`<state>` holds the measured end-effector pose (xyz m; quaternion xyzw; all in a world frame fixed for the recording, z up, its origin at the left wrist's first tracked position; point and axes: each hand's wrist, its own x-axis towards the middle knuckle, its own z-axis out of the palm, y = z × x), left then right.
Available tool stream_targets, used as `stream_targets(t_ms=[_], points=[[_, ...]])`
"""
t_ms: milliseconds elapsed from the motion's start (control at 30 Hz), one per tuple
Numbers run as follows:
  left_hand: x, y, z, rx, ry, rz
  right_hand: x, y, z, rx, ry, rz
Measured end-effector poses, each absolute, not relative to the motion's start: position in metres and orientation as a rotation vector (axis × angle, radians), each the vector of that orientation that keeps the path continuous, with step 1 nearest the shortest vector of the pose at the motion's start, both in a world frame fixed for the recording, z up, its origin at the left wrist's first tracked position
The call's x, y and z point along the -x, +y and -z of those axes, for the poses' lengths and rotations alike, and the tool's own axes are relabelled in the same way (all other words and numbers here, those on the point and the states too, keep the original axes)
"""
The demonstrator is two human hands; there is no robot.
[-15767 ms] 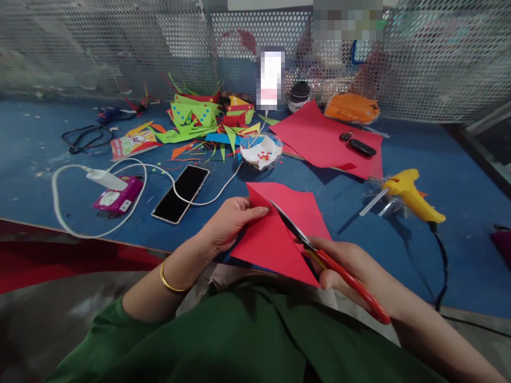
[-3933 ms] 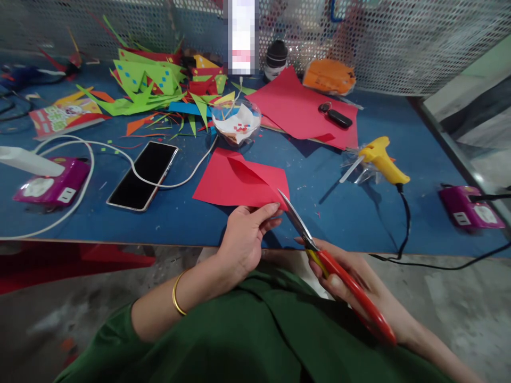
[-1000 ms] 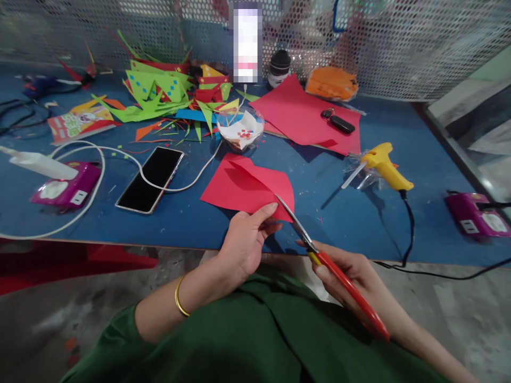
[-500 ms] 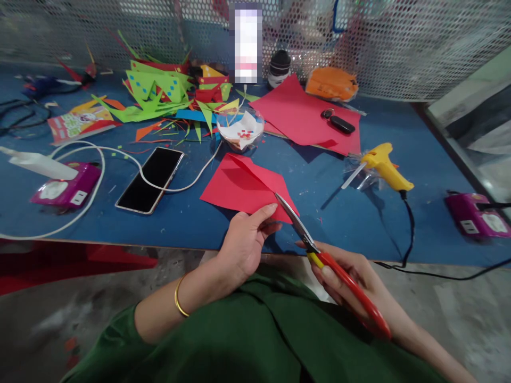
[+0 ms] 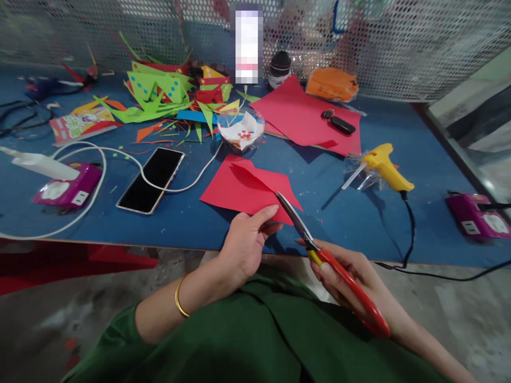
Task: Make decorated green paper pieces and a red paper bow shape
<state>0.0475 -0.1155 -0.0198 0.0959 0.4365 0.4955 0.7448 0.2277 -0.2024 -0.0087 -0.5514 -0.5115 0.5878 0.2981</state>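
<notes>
My left hand [image 5: 249,242] pinches the near edge of a red sheet of paper [image 5: 233,186], thumb on top and fingers beneath. A cut runs through the sheet, and the strip on its far side lifts up from the rest. In my right hand [image 5: 347,271] is a pair of scissors [image 5: 299,223] with red and yellow handles. Its blades lie close together, their tips at the cut, just right of my left thumb. Part of the sheet's near edge is hidden by my left hand.
A black phone [image 5: 151,181] lies to the left, crossed by a white cable. Behind the sheet stands a clear bowl [image 5: 241,130] with paper bits. Larger red sheets [image 5: 295,114] bear a key fob [image 5: 342,125]. A yellow glue gun [image 5: 385,165] rests at right, near a purple socket block [image 5: 477,215].
The strip of red paper beyond the cut has shifted slightly right and stands further apart from the rest. Both hands have stayed nearly in place.
</notes>
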Motion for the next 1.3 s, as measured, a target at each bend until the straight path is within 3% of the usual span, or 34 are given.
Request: stream_targets(t_ms=[1300], points=[[-0.045,-0.115,0.017,-0.163,0.952,-1.069,-0.22,-0.194,-0.007,1.567,-1.476,-1.499]])
